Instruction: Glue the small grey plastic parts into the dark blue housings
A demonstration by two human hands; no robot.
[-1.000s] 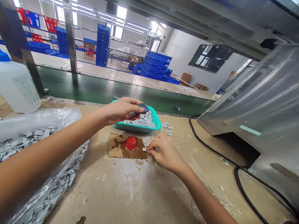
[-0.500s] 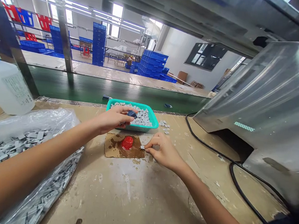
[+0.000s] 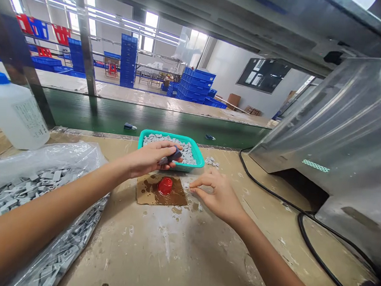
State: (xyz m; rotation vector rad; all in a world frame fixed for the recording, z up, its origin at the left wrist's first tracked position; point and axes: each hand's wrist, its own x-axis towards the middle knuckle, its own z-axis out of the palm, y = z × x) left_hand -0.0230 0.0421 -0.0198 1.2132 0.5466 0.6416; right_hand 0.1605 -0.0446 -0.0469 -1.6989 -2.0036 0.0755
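1. Because the head camera looks forward and down, a pale, stained bench [image 3: 154, 255] fills the lower view, with both forearms reaching in across it.
2. Above the near side of a teal plastic basket [image 3: 199, 162], the left hand [image 3: 147, 162] has a clenched grip on a small dark blue object [image 3: 175, 154] with a grey tip [image 3: 162, 160]; holding it there seems to keep it over the basket.
3. The right hand [image 3: 217, 194] has a released grip, thumb and forefinger slightly spread, and holds nothing that shows. It hovers just beside a brown cardboard square [image 3: 179, 199].
4. A glossy red cup [image 3: 165, 185] stands on that stained cardboard, which seems laid down to shield the bench from drips.
5. Flat grey pieces [image 3: 170, 143] fill the basket, and a few loose grey pieces [image 3: 211, 161] lie just to its right. A clear plastic bag [image 3: 42, 159] of similar pieces sits at the left, apparently within easy reach.
6. Farther off, a white squeeze bottle with a blue cap [image 3: 14, 116] stands behind the bag, and a stainless steel hood [image 3: 329, 115] and black cable [image 3: 273, 191] occupy the right.
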